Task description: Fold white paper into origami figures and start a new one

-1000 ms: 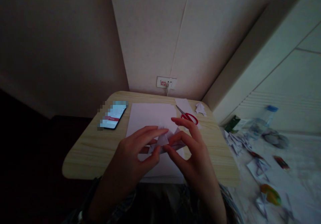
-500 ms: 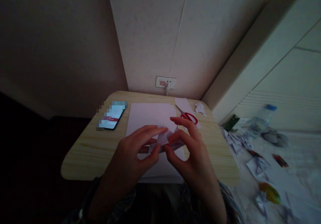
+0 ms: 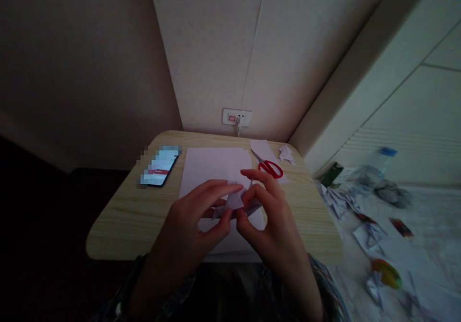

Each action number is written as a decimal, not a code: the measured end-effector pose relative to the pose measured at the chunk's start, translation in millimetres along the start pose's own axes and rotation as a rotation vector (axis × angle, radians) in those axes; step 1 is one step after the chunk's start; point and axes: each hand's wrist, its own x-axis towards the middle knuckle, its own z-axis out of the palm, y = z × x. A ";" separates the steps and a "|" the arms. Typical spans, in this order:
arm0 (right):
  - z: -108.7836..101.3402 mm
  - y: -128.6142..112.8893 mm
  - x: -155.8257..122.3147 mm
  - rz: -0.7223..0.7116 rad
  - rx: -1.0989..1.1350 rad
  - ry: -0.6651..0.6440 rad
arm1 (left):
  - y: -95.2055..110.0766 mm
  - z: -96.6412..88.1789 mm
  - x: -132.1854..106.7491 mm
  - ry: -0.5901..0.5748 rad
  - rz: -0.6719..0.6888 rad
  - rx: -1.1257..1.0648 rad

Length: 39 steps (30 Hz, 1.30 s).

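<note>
My left hand [image 3: 190, 226] and my right hand [image 3: 270, 221] meet over the middle of a small wooden table [image 3: 122, 216]. Both pinch a small folded piece of white paper [image 3: 235, 200] between thumbs and fingertips, just above a large white sheet [image 3: 212, 166] lying flat on the table. My right index finger is raised and curved over the fold. The lower part of the folded paper is hidden behind my fingers.
A phone [image 3: 160, 167] with a lit screen lies at the table's left. Red-handled scissors [image 3: 268, 166] and a small folded paper figure [image 3: 287, 154] sit at the far right corner. A wall socket [image 3: 236, 117] is behind. Paper scraps and a plastic bottle [image 3: 378, 166] lie on the surface to the right.
My hands have stayed on the folded paper, with my right fingers drawing slightly closer to the left. The view has shifted a little.
</note>
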 end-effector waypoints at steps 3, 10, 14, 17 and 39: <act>0.5 0.4 -0.1 -0.003 0.017 -0.004 | 0.6 -0.7 -0.8 0.016 0.023 0.025; -3.7 3.0 -0.2 -0.073 -0.004 0.010 | 1.6 -4.2 -2.2 0.047 -0.042 -0.014; -7.6 4.8 -0.5 -0.101 -0.033 0.011 | 1.9 -4.4 -2.1 0.072 -0.088 -0.012; -7.2 5.3 -1.3 -0.102 -0.037 0.025 | 0.9 -3.9 -1.9 0.047 -0.081 -0.026; -17.6 13.8 -3.3 -0.390 -0.205 0.085 | 7.0 -4.6 -4.2 0.089 -0.214 -0.025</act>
